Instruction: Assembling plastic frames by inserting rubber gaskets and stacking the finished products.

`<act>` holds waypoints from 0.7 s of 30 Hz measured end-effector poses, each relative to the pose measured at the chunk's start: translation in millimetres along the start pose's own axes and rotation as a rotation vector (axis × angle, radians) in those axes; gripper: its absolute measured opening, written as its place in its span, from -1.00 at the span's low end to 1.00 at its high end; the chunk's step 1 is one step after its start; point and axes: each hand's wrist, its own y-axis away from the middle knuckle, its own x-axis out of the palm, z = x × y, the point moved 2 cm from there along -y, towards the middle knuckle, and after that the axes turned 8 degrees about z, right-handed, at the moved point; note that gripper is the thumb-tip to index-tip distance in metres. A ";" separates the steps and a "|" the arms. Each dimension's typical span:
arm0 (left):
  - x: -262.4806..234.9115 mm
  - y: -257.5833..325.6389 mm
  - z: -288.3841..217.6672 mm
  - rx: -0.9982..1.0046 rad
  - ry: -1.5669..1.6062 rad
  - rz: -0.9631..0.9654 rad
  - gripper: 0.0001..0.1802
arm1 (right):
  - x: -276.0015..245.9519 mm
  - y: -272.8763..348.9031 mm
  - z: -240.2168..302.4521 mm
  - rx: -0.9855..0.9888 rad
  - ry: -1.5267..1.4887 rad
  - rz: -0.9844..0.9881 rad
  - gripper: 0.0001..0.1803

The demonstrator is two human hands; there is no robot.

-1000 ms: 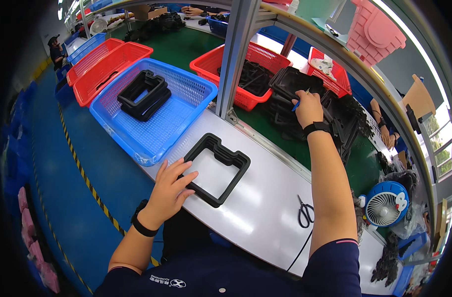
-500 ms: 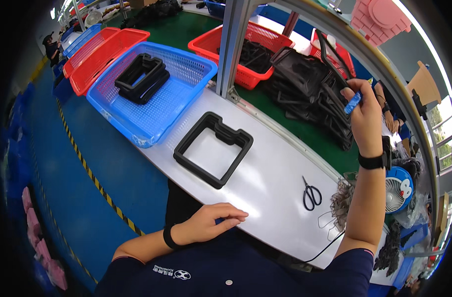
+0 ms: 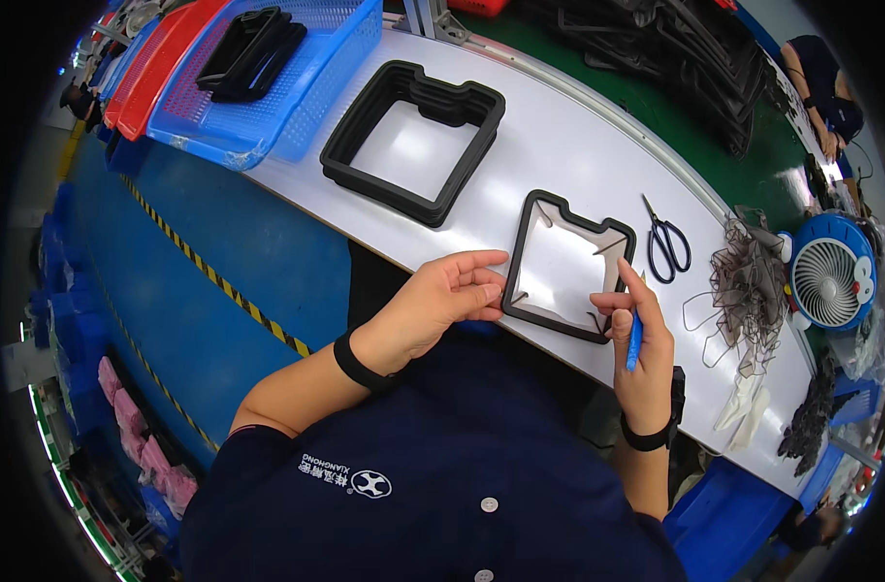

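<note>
In the head view, a single black rectangular frame (image 3: 562, 324), notched along its far side, lies flat on a white desk (image 3: 520, 126), just right of centre; thin dark slivers show at its inner corners. The left hand (image 3: 442, 299) is at the frame's eight o'clock, fingers loosely curled and thumb beside the near-left corner; whether it pinches the rim, I cannot tell. The right hand (image 3: 646, 339) is at four o'clock, closed on a blue-handled tool (image 3: 635, 341), its index finger extended over the frame's right edge.

From the frame, a stack of matching black frames (image 3: 379, 196) sits at ten o'clock, and beyond it a blue basket (image 3: 306, 107) holds more dark frames (image 3: 248, 63). Black-handled scissors (image 3: 666, 254) lie near three o'clock, with a crumpled grey mesh tangle (image 3: 748, 281) and a blue fan (image 3: 832, 272) farther out. At one o'clock, black pieces (image 3: 656, 58) lie heaped on a green surface (image 3: 549, 82).
</note>
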 end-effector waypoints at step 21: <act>109.7 -57.8 28.0 0.539 -1.582 0.095 -0.62 | -17.9 18.8 -18.1 -0.046 -0.326 -0.581 -0.79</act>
